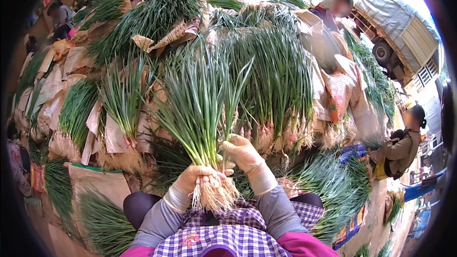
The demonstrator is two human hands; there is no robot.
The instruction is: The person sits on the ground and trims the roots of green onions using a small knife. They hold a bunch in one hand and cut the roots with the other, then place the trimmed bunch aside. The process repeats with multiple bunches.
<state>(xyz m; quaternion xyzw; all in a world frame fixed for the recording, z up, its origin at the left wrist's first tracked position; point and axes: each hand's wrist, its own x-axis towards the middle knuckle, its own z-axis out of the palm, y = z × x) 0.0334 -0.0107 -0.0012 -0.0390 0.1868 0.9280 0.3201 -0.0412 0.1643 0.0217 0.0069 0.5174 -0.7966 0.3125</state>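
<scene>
My left hand (194, 178), in a pale rubber glove, is closed around the lower stems of a bunch of green onions (203, 114) just above its bulbs. The green tops fan out away from me, and the stringy roots hang over my lap. At the bunch's right side, my right hand (241, 153), gloved the same way, grips a few stems between thumb and fingers. Its lower fingers are partly hidden behind the stems. Beyond the bunch, a long row of green onions (275, 85) lies with roots towards me. A smaller bunch (123, 103) rests to its left.
Loose green onions (332, 185) are heaped at my right, and more (103, 221) lie at my left by a flattened sack (96, 182). Sacks (339, 92) lie between the piles. A person (400, 146) sits at the right; others are farther off. A covered truck (396, 25) stands at upper right.
</scene>
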